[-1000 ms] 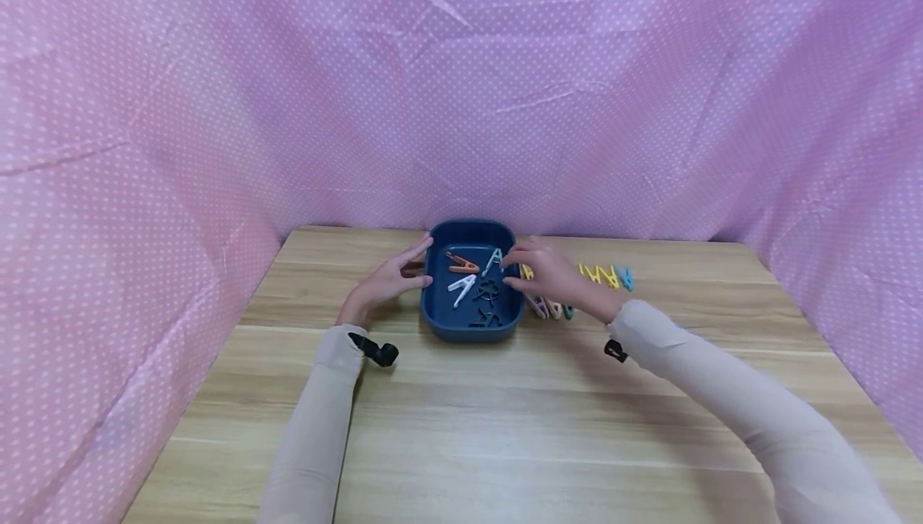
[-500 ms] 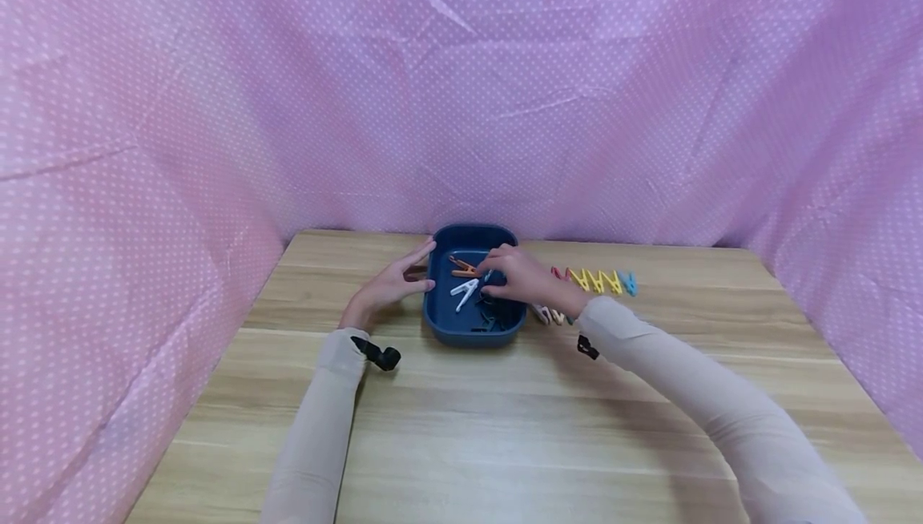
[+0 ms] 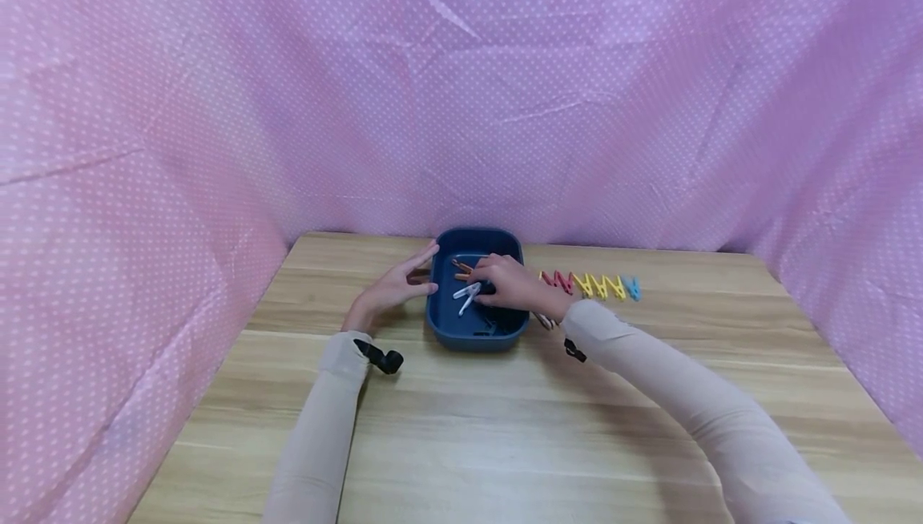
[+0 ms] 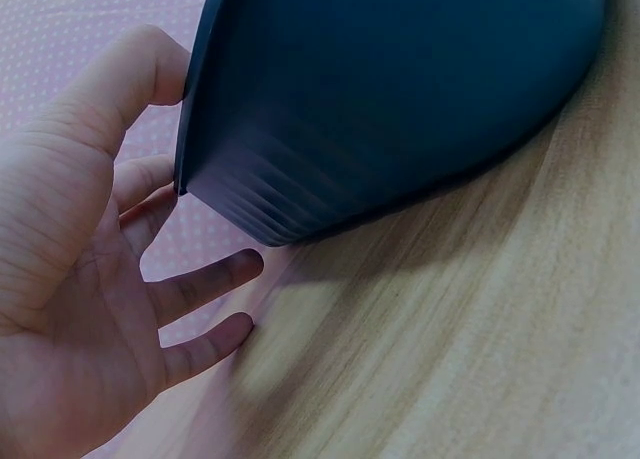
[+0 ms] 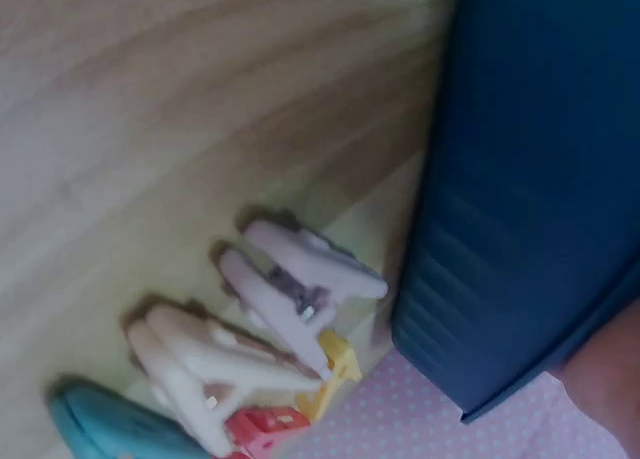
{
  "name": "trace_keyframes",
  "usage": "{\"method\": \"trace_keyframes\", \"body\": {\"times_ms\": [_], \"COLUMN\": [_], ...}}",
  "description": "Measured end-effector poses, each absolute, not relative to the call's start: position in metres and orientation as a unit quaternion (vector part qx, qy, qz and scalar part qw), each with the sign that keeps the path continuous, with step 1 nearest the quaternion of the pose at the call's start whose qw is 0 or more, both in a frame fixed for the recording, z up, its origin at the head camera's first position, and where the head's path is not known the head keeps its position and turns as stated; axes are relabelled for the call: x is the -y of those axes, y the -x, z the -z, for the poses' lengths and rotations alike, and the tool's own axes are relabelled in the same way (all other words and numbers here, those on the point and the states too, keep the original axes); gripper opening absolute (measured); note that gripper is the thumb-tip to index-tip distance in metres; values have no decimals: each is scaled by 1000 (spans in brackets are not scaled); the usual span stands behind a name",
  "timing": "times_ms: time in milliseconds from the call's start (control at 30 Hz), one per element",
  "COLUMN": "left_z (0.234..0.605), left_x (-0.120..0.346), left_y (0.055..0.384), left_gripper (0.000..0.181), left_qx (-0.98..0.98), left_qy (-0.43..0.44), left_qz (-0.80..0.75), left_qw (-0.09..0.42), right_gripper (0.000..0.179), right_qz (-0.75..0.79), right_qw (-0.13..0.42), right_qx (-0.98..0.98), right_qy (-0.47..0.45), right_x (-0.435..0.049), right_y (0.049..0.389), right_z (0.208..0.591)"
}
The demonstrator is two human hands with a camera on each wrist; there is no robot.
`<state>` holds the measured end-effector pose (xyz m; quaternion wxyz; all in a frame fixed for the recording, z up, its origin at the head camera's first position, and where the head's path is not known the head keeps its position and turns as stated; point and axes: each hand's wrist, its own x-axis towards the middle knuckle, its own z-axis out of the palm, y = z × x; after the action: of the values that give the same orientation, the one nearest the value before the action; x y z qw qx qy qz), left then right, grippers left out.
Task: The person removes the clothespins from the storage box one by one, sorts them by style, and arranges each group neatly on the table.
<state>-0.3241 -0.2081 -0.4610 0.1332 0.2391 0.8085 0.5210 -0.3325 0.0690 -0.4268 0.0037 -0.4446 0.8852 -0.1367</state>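
A dark blue bin (image 3: 479,343) stands on the table, with a white clothespin (image 3: 467,296) and an orange clothespin (image 3: 462,268) inside. Dark clips (image 3: 490,327) lie near its front end. At the bin's left side is my left hand (image 3: 392,287), thumb and fingers spread; in the left wrist view its thumb (image 4: 165,69) touches the rim. My right hand (image 3: 508,282) reaches over the right wall into the bin, fingers bent down by the orange and white clothespins. Its fingertips are hidden, so what they touch cannot be told.
Right of the bin runs a row of clothespins: red (image 3: 558,281), yellow (image 3: 601,286) and blue (image 3: 631,288). Nearer the bin lie a pale purple clothespin (image 5: 300,284), a cream one (image 5: 200,364) and a teal one (image 5: 115,424). A pink dotted curtain (image 3: 461,107) hangs behind.
My right hand has moved left and down from the bin's right rim into the bin, covering the pale green clothespin seen earlier. My left hand stays at the bin's left side.
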Motion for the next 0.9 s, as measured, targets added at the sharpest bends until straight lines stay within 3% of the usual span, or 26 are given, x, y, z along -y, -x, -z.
{"method": "trace_keyframes", "body": {"times_ms": [900], "left_z": [461], "left_x": [208], "left_y": [326], "left_gripper": [79], "left_qx": [-803], "left_qy": [-246], "left_qz": [-526], "left_qw": [134], "right_gripper": [38], "right_qz": [121], "right_qw": [1], "right_qx": [-899], "right_qy": [422], "right_x": [-66], "right_y": [332], "right_z": [439]}}
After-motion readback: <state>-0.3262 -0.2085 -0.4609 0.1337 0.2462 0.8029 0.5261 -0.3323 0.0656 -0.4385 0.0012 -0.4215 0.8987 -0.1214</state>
